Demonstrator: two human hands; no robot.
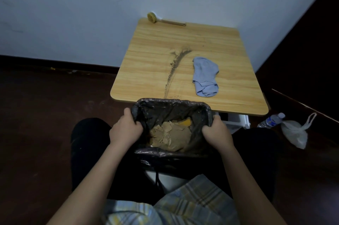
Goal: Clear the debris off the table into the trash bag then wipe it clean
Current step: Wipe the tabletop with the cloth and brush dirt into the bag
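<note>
The left hand grips the left rim of the black trash bag, fingers curled tight over the plastic. The bag's far rim sits against the near edge of the wooden table; brown scraps lie inside. A thin line of debris runs up the tabletop, with bare wood to its left. A blue cloth lies just right of it. The right hand clenches the bag's right rim.

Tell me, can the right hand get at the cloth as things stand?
Probably yes, once it lets go. The right hand grips the bag rim, so it's busy. The cloth lies just beyond it on the table, nothing between.
</note>
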